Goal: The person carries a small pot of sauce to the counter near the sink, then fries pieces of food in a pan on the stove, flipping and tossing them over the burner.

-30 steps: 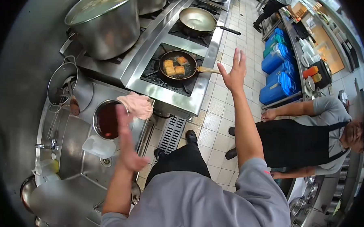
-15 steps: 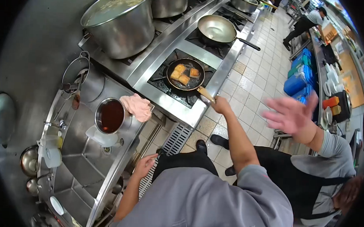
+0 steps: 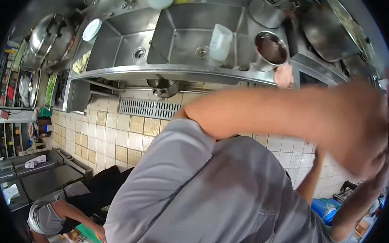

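My left hand [image 3: 363, 137] is smeared by motion at the far right, with its arm stretched across my chest. Beside it, a co-worker's raised forearm [image 3: 358, 207] comes up from the lower right; whether our hands touch, I cannot tell. My right forearm [image 3: 310, 181] points up behind my left arm, which hides the right hand and whatever is in it. Above my left forearm are a pink cloth [image 3: 284, 75] and a metal pot [image 3: 266, 63] of dark brown liquid on the sink's edge. The frying pan is out of sight.
A double steel sink [image 3: 190, 23] stands ahead, with a translucent plastic container [image 3: 221, 42] in it. A large stockpot [image 3: 326, 34] is at upper right. A floor grate [image 3: 149, 108] runs below the sink. Another person [image 3: 53, 215] works at lower left, near a green board [image 3: 85, 235].
My view has swung left from the stove to the sink. My left arm has risen from my side and crossed to the right, toward the co-worker's hand. The pan has left the view.
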A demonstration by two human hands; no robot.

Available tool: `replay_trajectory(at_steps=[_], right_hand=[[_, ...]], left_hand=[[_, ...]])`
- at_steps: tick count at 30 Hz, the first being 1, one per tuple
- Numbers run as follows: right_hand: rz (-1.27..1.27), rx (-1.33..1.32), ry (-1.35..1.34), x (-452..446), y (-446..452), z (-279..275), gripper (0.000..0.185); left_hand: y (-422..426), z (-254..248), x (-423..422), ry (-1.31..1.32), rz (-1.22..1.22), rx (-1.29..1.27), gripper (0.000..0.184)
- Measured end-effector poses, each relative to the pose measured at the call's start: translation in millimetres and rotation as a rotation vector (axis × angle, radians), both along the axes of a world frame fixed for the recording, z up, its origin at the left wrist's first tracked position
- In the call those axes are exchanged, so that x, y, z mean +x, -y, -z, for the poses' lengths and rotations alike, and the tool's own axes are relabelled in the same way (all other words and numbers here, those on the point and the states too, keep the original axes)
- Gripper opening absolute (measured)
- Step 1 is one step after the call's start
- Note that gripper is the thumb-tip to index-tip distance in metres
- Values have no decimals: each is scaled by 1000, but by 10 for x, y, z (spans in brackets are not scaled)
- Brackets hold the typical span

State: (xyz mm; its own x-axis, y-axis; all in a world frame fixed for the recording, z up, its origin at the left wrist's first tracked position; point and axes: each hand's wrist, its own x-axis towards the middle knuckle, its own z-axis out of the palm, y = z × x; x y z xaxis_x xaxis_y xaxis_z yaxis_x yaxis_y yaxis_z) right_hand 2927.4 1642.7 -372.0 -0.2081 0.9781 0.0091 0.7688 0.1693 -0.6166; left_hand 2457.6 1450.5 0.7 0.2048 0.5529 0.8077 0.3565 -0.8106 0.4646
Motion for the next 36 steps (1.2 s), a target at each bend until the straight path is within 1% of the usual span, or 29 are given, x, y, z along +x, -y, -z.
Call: replay_trajectory(at_steps=[1,3,5,8,10,11,12,13,14,15,16,18,20,21,22,23,24,25,26,27,28,29,30,31,32,33,34,35,36], right_hand=[[21,13,12,-56,59,-151,38],[380,-393,-186,-475,478,-830,48],[430,-347,-304,-497,729,-906,48],[648,-226,-314,-675,1257,-654,40],[755,-292,-222,-1051,1946,-285,39],[758,-419,-154,-1264,2263,-96,38],[745,-575,-84,-1597,2624,77,38],[699,-765,-6,-1910,2915,220,37],[623,-976,98,-2167,3254,399,37],[520,-1173,202,-2441,3493,507,36],[394,-1355,313,-2765,3652,590,36],[151,-1605,500,-3447,3735,593,35],[21,-1693,542,-4111,3514,463,34],[6,-1665,432,-4464,3304,327,34],[-17,-1555,254,-4921,3206,137,33],[42,-1566,109,-4919,2964,372,29],[-27,-1280,163,-5090,2899,426,25],[-557,-825,164,-5411,2865,155,25],[-345,-753,209,-5681,2789,165,31],[-197,-557,251,-5735,2776,374,36],[-295,-52,283,-5649,2783,590,38],[-199,-51,177,-5888,2800,575,34],[-183,-42,90,-6035,2824,528,28],[-170,-50,23,-6103,2900,452,25],[-81,-210,-58,-6102,2911,364,23],[9,-376,-141,-6134,2940,333,21],[107,-538,-225,-6171,2985,364,19],[140,-549,-226,-6161,3019,335,17],[195,-542,-233,-6142,2990,265,16]], left_hand=[[-5,-89,-284,-74,-13,-56,25],[-28,-102,-839,-253,-33,-173,31],[70,200,-1147,-318,109,-184,33],[593,868,-1042,-279,691,-70,38],[955,1265,-1412,-166,1028,-118,42],[1213,1556,-2045,9,1091,-522,44],[1366,2159,-2261,173,940,-728,41],[1587,2824,-2581,511,875,-972,42],[1819,4063,-2648,439,479,-978,42],[2352,4413,-3258,447,185,-1379,45],[3016,4698,-3817,341,-327,-1676,38],[4463,5399,-4583,615,-842,-1916,43],[5905,5567,-5171,1211,-1064,-2049,48],[6529,5484,-5464,1500,-1116,-2011,51],[7022,5361,-5774,1642,-1087,-1799,49],[7529,5320,-6041,1526,-1189,-1690,58],[8119,5314,-6206,1233,-1226,-1504,53],[8083,4895,-6315,1369,-1218,-1514,48],[7974,4404,-6437,1505,-1214,-1518,45],[7869,4430,-6446,1792,-1135,-1166,50],[7895,4746,-6512,1893,-1382,-951,58],[7535,4793,-6314,1320,-1491,-756,56],[7523,5002,-6231,1578,-1859,-1105,47],[7315,5276,-6017,1604,-1850,-1075,42],[6930,5459,-5748,1744,-1732,-1054,41],[6891,6091,-5469,1658,-1575,-1053,38],[6243,5848,-5273,1582,-1608,-1344,34],[5792,5758,-5127,1788,-1390,-1309,33],[5298,5628,-5020,1787,-1330,-1354,38]])
